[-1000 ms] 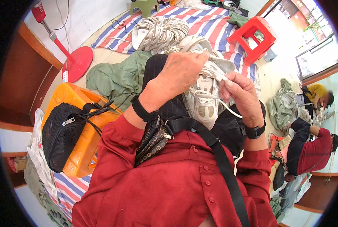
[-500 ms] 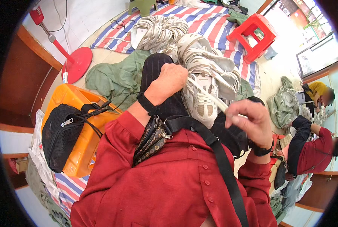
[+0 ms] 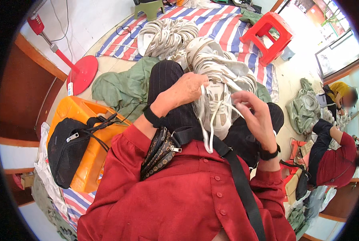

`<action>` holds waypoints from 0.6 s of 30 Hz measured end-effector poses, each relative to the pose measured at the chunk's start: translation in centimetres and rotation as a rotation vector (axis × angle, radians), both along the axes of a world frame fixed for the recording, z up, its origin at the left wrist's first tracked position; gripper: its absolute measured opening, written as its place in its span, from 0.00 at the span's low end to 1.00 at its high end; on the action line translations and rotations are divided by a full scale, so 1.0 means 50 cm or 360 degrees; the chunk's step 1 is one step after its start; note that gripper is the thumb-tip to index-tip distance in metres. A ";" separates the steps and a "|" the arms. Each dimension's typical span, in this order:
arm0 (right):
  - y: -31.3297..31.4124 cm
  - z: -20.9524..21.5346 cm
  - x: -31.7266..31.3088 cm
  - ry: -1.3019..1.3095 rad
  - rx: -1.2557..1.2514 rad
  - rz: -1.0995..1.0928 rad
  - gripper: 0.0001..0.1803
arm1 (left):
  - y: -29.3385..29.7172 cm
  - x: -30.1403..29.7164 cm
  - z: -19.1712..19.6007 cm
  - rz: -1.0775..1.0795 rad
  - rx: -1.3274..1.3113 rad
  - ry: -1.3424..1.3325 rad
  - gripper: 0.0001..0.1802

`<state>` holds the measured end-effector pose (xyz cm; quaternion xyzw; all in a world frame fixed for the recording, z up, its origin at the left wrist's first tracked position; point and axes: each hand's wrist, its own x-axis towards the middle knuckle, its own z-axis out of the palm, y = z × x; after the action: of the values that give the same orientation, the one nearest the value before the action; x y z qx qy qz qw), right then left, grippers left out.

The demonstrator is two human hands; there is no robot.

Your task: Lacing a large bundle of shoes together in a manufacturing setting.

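Note:
A white and grey sneaker (image 3: 218,120) stands between my knees, its toe toward me, with white laces across its tongue. My left hand (image 3: 189,88) is closed at the sneaker's left side, pinching a white shoelace (image 3: 204,116). A loop of lace hangs past the toe toward my shirt. On the right side, my right hand (image 3: 255,114) has its fingers curved and apart. Its fingertips are close to the laces; whether they touch them is unclear. Just beyond, a pile of similar sneakers (image 3: 227,66) is packed together.
Another row of sneakers (image 3: 167,36) lies on a striped sheet (image 3: 219,20). A red stool (image 3: 267,36) stands far right, an orange stool (image 3: 83,168) with a black mesh bag (image 3: 69,148) at my left. Green cloth (image 3: 121,82) lies near my left knee. Two people sit at right.
The lace that was stretched between my hands now hangs in a loop over the toe. My right hand has moved up and left toward the sneaker; my left hand has shifted slightly right and down.

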<state>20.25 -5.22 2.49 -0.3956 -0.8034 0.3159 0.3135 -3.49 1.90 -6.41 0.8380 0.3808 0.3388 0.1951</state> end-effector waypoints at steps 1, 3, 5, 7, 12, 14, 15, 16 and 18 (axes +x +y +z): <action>0.019 -0.021 0.012 0.0104 -0.0205 -0.0094 0.13 | -0.003 0.004 0.008 -0.0131 -0.0124 -0.0145 0.15; 0.051 -0.066 0.017 0.0228 -0.0419 -0.0184 0.14 | -0.009 0.004 0.018 -0.0156 -0.0441 -0.0195 0.15; 0.070 -0.101 0.014 0.0473 -0.0697 -0.0034 0.18 | -0.011 0.007 0.024 -0.0301 -0.0916 -0.0516 0.17; 0.081 -0.133 0.001 0.0511 -0.0856 0.0122 0.20 | -0.008 0.007 0.019 -0.0337 -0.1027 -0.0562 0.17; 0.071 -0.191 -0.046 0.0444 -0.0932 0.0110 0.14 | -0.006 0.011 0.009 -0.0457 -0.1317 -0.0640 0.19; 0.075 -0.213 -0.042 0.0391 -0.1036 0.0104 0.09 | -0.005 0.015 0.011 -0.0444 -0.1347 -0.0607 0.19; 0.075 -0.221 -0.040 0.0323 -0.1135 0.0106 0.07 | -0.004 0.017 0.013 -0.0427 -0.1369 -0.0586 0.19; 0.071 -0.231 -0.041 0.0434 -0.1115 0.0004 0.11 | -0.004 0.017 0.012 -0.0434 -0.1374 -0.0575 0.19; 0.067 -0.227 -0.041 0.0469 -0.1104 0.0019 0.10 | -0.005 0.012 0.010 -0.0340 -0.1444 -0.0530 0.19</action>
<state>18.21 -1.88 -8.87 -0.4237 -0.5973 0.6246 0.2714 -2.91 1.65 -5.92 0.6374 0.3655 0.2462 0.6321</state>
